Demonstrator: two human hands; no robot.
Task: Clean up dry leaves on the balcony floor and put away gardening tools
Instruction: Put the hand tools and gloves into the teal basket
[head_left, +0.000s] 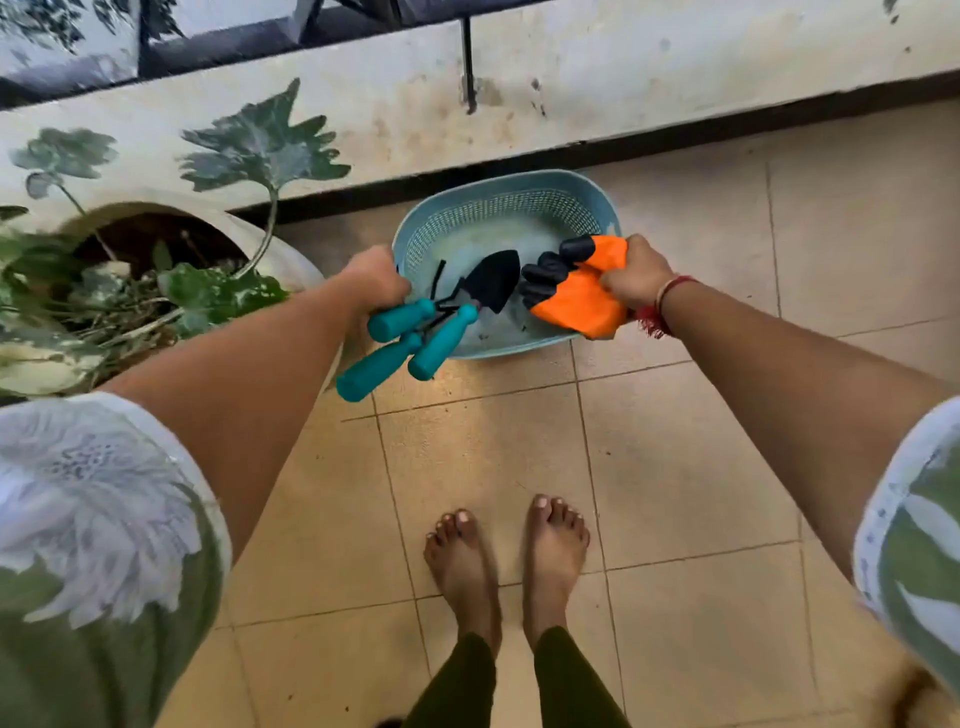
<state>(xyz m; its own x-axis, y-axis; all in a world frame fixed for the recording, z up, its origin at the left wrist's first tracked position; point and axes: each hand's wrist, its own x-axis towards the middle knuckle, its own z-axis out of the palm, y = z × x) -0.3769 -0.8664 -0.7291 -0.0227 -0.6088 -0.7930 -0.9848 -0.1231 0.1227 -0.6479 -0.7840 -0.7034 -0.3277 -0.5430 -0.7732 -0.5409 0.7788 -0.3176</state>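
In the middle of the frame, the left hand (376, 280) is gripping a bunch of three teal-handled black-headed garden hand tools (415, 338). Its fingers are curling tight round their necks, and the handles are pointing toward the lower left. Just right of it, the right hand (636, 278) is clutching a crumpled pair of orange-and-black rubber gardening gloves (576, 299). Both loads are hanging over the pale blue perforated plastic basket (498, 182), which is sitting on the beige tiled floor (675, 441) beside the wall. A white plant pot (293, 257) is standing at centre left.
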